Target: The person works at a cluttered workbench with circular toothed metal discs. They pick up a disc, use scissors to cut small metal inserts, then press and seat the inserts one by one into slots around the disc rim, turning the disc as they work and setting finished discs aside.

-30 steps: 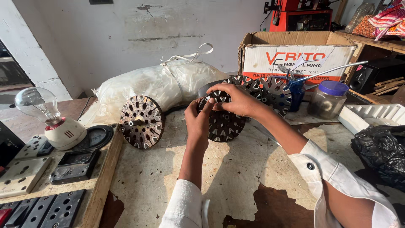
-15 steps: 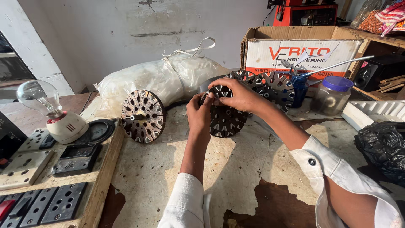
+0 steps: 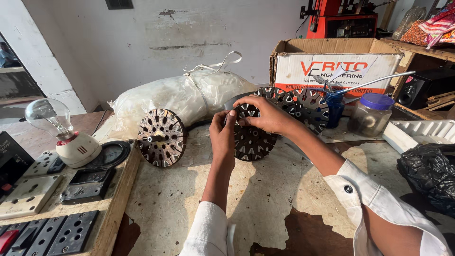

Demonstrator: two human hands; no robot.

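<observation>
fingers (image 3: 231, 118) of my left hand (image 3: 222, 135) and right hand (image 3: 265, 114) stay closed on the slotted metal disc (image 3: 251, 140), upright on the tabletop (image 3: 189, 204) beside a second disc (image 3: 161, 137); position unchanged since earlier, grip holding steady.

Left hand (image 3: 222, 137) and right hand (image 3: 266, 114) cover the upper left of the dark slotted metal disc (image 3: 253, 142); what the fingertips pinch cannot be told. Black crumpled plastic bag (image 3: 426, 173), at the worktop's right edge, is cut by the frame. Grey switch panel (image 3: 28, 194) is cut at the left edge.
</observation>
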